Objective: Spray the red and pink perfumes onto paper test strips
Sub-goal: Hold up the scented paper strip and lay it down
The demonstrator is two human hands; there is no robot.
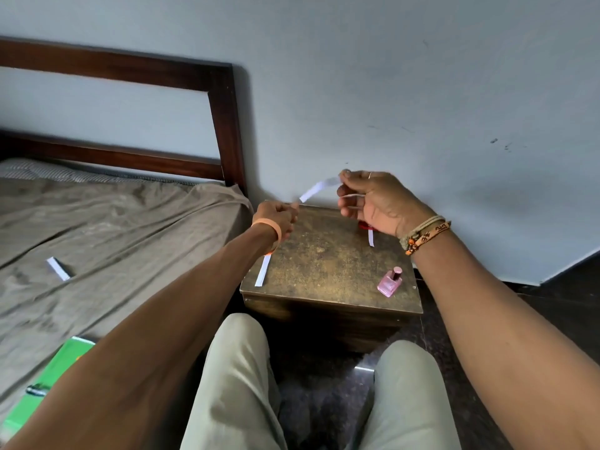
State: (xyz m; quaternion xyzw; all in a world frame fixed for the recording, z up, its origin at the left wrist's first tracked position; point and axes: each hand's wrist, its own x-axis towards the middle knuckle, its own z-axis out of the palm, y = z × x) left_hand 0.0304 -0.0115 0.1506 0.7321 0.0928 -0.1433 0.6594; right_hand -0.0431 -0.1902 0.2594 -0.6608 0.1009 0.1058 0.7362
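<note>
The right hand [373, 203] is pinching a white paper test strip [319, 188] above a brown wooden box [324, 271]. The left hand [276, 219] is curling its fingers by the strip's lower end; I cannot tell whether it is gripping it.

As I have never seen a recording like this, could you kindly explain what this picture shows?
No machine here: a camera on a person's head looks down at their two bare hands. The right hand pinches a paper strip in its fingers. The left hand, curled, meets the strip's lower end, grip unclear. On the small wooden table are a left strip, a right strip and a pink perfume bottle. Something red hides behind the right hand.
</note>
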